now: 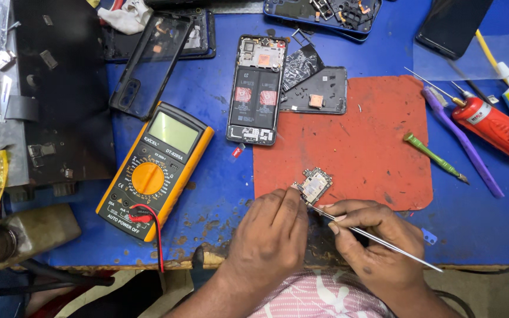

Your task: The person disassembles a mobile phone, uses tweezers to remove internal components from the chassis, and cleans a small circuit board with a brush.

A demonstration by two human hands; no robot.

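we find the left hand [272, 232] pinching the small green circuit board [314, 184] at its fingertips; the right hand [372, 235] grips thin steel tweezers [378, 238] just beside it. a slip could gouge components.

Blue bench [219, 194], surface worn and stained along its near edge. Lying on it: a red mat [360, 141] right of centre; an orange multimeter [155, 163] at left, with red and black leads plugged in at its lower end; an opened phone [257, 89] with its battery exposed, just beside the mat's upper left corner; a black back cover [319, 89] overlapping the mat's top edge; an empty phone frame [150, 62] at upper left; a green tool [435, 156] and a purple tool [463, 141] to the right of the mat; a red-handled tool [496, 126] at far right.
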